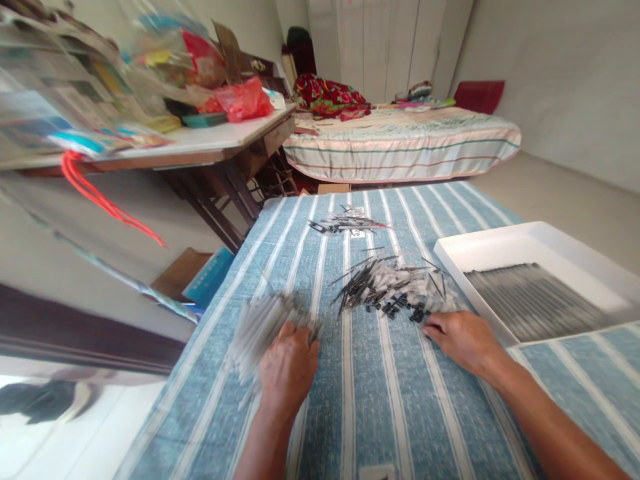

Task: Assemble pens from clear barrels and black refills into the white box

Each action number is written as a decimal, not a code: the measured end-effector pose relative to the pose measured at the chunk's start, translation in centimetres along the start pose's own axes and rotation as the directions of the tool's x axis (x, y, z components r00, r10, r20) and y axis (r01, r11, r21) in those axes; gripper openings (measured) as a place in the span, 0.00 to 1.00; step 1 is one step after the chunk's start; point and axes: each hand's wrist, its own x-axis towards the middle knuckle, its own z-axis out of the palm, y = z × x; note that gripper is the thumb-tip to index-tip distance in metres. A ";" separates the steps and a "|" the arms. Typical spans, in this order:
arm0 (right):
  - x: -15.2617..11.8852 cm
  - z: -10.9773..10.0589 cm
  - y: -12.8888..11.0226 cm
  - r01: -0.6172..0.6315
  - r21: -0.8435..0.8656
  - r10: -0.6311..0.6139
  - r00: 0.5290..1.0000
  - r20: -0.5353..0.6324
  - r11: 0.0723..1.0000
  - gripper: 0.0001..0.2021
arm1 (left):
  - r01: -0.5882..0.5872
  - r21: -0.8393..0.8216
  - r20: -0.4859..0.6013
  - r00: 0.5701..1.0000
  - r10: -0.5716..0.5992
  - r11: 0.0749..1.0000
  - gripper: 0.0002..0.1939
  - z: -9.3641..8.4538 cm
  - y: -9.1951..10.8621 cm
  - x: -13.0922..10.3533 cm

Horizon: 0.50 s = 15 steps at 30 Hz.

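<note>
At the left of the blue-and-white striped cloth, my left hand (290,363) is curled over the near right edge of a blurred heap of pale, translucent pen-like sticks (263,327). Its fingers are closed on some of them. My right hand (463,340) is pinched at the front right edge of a mixed pile (385,283) of thin dark rods and clear-grey pieces. Small black caps (397,307) lie along that pile's near side, close to my right fingertips. Whatever is between those fingertips is hidden.
A white open box (565,240) on the right holds a row of grey sticks (535,300). Farther back lies a smaller pile of dark rods (345,223). A cluttered side table (200,143) stands left, with a bed (400,143) beyond.
</note>
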 end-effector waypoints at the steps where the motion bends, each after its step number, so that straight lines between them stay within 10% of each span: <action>1: 0.0 -0.1 -0.1 -0.006 -0.013 0.006 1.000 0.011 1.000 0.12 | -0.006 0.010 0.002 1.000 0.006 1.000 0.13 0.0 0.4 0.0; 15: 0.2 -0.4 -0.5 -0.010 0.045 0.010 1.000 -0.004 0.999 0.11 | -0.066 -0.108 -0.099 0.994 0.055 0.992 0.11 1.5 1.5 -0.2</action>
